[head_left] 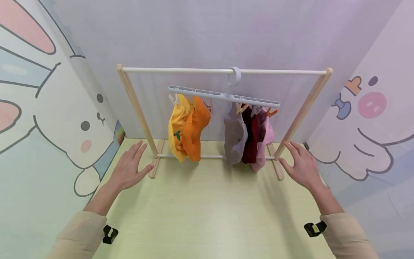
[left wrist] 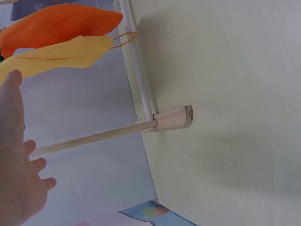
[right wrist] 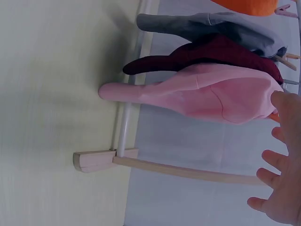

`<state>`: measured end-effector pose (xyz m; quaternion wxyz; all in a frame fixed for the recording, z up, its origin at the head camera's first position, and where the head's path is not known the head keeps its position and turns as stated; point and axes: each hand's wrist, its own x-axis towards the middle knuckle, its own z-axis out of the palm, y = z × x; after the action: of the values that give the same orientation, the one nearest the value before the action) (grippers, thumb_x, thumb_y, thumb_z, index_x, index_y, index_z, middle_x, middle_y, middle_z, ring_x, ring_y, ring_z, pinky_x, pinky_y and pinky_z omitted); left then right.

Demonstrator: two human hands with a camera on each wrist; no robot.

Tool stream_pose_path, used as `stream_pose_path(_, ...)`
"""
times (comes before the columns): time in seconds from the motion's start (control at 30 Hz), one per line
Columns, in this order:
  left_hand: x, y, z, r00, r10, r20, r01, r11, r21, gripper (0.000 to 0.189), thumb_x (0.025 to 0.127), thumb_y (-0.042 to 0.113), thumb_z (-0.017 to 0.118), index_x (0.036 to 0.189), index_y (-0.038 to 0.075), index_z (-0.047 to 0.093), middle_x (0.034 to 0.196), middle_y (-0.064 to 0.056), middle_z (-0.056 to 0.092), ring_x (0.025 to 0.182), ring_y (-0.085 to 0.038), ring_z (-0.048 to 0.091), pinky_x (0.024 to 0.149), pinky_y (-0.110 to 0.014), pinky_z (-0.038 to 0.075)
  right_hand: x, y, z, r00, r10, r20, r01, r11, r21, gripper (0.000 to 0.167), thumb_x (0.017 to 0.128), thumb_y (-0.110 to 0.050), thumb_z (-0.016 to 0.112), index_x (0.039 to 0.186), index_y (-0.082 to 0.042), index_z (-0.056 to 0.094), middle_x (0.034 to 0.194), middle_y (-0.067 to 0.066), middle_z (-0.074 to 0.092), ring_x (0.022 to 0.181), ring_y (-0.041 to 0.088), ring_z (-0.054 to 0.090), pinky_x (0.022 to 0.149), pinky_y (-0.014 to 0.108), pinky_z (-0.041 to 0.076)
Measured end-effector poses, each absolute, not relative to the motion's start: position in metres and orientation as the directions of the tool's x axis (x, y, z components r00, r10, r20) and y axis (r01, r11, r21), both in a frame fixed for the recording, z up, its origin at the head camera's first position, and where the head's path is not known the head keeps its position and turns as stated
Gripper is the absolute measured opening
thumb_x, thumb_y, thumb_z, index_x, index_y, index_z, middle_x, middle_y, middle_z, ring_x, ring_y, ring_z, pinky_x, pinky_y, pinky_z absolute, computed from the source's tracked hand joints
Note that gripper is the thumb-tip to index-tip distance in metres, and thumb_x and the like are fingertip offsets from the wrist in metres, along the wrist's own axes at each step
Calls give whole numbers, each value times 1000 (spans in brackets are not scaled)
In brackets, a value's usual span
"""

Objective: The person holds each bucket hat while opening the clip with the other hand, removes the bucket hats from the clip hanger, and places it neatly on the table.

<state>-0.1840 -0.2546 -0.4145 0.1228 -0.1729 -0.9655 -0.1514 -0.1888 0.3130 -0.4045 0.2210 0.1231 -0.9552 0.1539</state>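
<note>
A grey clip hanger [head_left: 223, 96] hangs tilted from the top rod of a small wooden rack [head_left: 181, 70]. Clothes pegs on it hold a yellow hat [head_left: 176, 126] and an orange hat [head_left: 195, 129] at the left. Towards the right end hang a grey hat [head_left: 234, 136], a dark red hat [head_left: 250, 140] and a pink hat [head_left: 266, 138]. My left hand [head_left: 129, 167] is spread beside the rack's left post, holding nothing. Near the right post, my right hand [head_left: 300, 163] has its fingers extended and grips nothing. Both palms face inward.
The rack's wooden feet [head_left: 156, 160] stand on a pale wood-grain table [head_left: 207, 212]. A white lower rod [head_left: 211, 156] joins them. Behind is a pale cloth backdrop [head_left: 194, 32]. Cartoon-printed walls [head_left: 61, 118] flank both sides.
</note>
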Motion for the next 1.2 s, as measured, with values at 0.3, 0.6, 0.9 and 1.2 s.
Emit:
stream_pose_path(0.3,-186,-248,-414,-899,300,320,390,880,271,75,86,38,58,144,4,25,147,-21,26,133,-41,24,103,-55,21,-191,305,-401,-819,-188,542,-364,901,-238,55,76,-20,68,126,-3,52,126,23,50,111,44,47,87,59,34)
stream_pose_path(0.6,-187,-239,-415,-893,288,347,408,843,350,73,86,36,59,143,3,27,146,-20,27,131,-41,27,101,-57,24,-192,291,-396,-798,-182,575,-387,885,-258,52,76,-14,69,124,-1,53,121,23,53,107,43,49,84,58,37)
stream_pose_path(0.9,-189,-229,-411,-892,268,363,411,815,408,73,87,40,58,142,3,29,146,-17,29,131,-38,29,100,-56,27,-192,276,-390,-811,-143,568,-391,854,-344,46,81,-12,65,124,-2,53,119,25,53,108,43,47,87,56,36)
stream_pose_path(1.2,-191,-223,-404,-911,250,328,383,807,449,72,87,40,57,143,7,27,147,-14,28,132,-36,28,101,-57,26,-195,260,-391,-799,-123,589,-409,828,-383,41,82,-14,65,120,-2,56,114,23,56,104,40,50,85,54,37)
